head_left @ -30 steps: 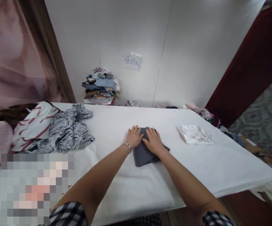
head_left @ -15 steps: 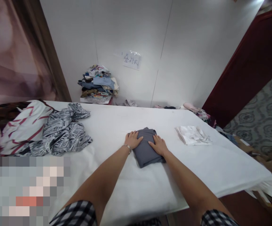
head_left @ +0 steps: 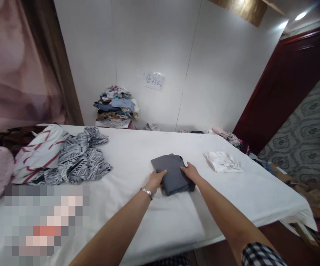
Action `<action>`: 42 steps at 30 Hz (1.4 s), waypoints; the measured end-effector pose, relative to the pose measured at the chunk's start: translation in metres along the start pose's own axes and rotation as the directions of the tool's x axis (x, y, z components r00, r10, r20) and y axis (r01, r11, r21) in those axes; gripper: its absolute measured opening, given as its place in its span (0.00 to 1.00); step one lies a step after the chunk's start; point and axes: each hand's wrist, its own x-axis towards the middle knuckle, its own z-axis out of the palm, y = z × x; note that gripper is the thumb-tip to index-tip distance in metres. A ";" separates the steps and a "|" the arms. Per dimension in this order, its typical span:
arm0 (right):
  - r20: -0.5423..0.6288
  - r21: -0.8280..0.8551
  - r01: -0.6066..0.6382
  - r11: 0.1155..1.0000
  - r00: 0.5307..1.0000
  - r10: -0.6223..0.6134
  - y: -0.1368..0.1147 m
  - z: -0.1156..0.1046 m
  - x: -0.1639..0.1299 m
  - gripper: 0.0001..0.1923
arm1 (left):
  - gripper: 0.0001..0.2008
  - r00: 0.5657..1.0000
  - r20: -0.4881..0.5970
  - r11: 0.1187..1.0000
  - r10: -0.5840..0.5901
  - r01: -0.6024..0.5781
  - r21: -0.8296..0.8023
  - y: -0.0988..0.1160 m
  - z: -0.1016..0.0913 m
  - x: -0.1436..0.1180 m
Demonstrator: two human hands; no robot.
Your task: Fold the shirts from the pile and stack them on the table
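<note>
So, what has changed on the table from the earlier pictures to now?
Both hands slid off the top of the folded grey garment to its sides: the left hand now grips its left edge, the right hand its right edge. The white cloth and patterned clothes stayed put.
</note>
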 end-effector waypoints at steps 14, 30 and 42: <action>0.546 0.623 -0.407 0.668 0.838 0.001 -0.013 0.027 -0.042 0.14 | 0.14 0.992 0.097 0.994 -0.080 0.087 -0.069 0.016 -0.074 -0.024; 0.511 0.798 -0.384 0.465 0.840 -0.183 -0.023 0.049 -0.050 0.20 | 0.14 0.987 0.137 0.983 -0.086 0.062 0.171 0.031 -0.106 -0.014; -0.292 0.924 0.301 0.237 0.954 -0.073 -0.004 -0.138 0.014 0.26 | 0.17 0.970 0.047 0.614 0.238 -0.188 0.767 -0.029 -0.093 -0.014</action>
